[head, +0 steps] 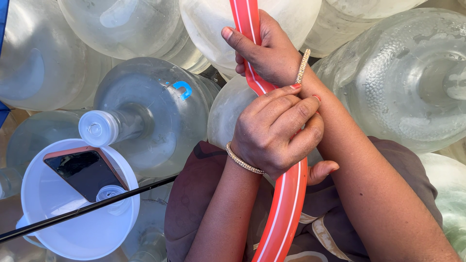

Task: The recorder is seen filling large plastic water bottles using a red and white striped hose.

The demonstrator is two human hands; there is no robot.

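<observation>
- While the head camera looks straight down, the nearest thing is the person's lap in dark maroon cloth, with both forearms rising from it and crossing.
- An orange-red hose with white stripes runs up from the lap, passing under the left hand and on into the right hand above it.
- The left hand, a beaded bracelet at its wrist, is curled closed around the hose, fingers wrapped over the top and the thumb poking out beneath; the grip looks meant to steady the lower run.
- The right hand, just beyond the left and touching it at the wrist, is also clenched around the hose, thumb laid along it, seemingly to steer the upper end, which leaves the picture at the top edge.
- To the left of the left hand sits a white funnel holding a dark phone in a pink case, parked there as a handy tray; a thin black rod crosses over its rim.
- Just beyond the funnel, a large clear water jug lies with its capped neck pointing at the funnel; I cannot tell whether it holds water.
- Farther out, all around both hands, more big clear jugs are packed side by side; droplets bead inside the one right of the right hand.
</observation>
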